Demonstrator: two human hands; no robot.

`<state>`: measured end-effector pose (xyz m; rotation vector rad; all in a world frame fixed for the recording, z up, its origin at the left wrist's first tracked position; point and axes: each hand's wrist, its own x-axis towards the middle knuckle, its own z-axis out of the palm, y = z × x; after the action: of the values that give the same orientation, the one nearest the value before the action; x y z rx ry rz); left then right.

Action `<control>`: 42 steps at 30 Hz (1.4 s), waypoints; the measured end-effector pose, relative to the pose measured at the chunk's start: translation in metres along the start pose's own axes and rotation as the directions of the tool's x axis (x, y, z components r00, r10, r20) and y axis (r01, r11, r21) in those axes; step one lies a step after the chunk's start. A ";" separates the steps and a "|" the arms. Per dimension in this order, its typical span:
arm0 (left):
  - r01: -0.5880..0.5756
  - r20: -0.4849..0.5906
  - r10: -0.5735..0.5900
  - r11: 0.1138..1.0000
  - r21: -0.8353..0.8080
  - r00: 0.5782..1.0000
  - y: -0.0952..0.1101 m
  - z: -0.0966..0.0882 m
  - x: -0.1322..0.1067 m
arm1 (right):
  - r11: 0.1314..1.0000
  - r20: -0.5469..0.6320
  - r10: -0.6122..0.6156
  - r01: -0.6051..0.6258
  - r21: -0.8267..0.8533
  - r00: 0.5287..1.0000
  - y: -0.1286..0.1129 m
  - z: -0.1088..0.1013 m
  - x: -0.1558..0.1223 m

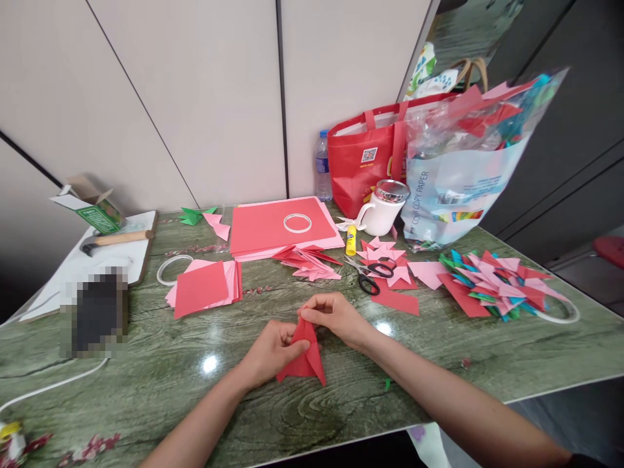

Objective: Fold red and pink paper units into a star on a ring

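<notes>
A partly folded piece of red paper (303, 364) is held just above the near middle of the green table (234, 416). My left hand (273, 354) pinches its left side, with the thumb lying across the front. At the narrow top, my right hand (336, 315) grips the tip between thumb and fingers. The paper widens downward into two flaps. Beyond my hands lie red and pink folded pieces (309, 263). To the left is a stack of red and pink paper squares (201, 289). Black-handled scissors (373, 276) rest to the right.
Large red sheets (263, 227) bear a tape ring (297, 223). Behind stand a glue stick (351, 240), white mug (379, 211), water bottle (322, 166), red bag (361, 175) and plastic bag (443, 188). Folded pieces (502, 279) pile up right; a hammer (117, 240) lies left.
</notes>
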<state>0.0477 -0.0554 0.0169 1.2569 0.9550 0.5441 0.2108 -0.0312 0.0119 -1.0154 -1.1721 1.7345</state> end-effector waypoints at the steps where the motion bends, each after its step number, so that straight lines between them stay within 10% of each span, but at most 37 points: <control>1: -0.002 0.002 0.002 1.000 0.006 1.000 -0.001 0.000 0.000 | 1.000 0.000 -0.004 0.004 -0.006 1.000 0.001 0.000 0.000; 16: 0.039 0.013 -0.038 0.998 -0.043 0.999 0.002 0.003 -0.001 | 0.999 -0.054 -0.003 0.001 -0.038 0.999 0.003 -0.006 0.004; 42: -0.001 -0.171 -0.073 0.917 -0.399 0.983 0.002 -0.007 0.004 | 0.983 0.179 -0.002 0.035 -0.181 0.984 0.002 -0.010 0.001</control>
<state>0.0440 -0.0480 0.0177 0.8307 0.9585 0.7923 0.2192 -0.0276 0.0069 -0.9678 -1.4738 1.7556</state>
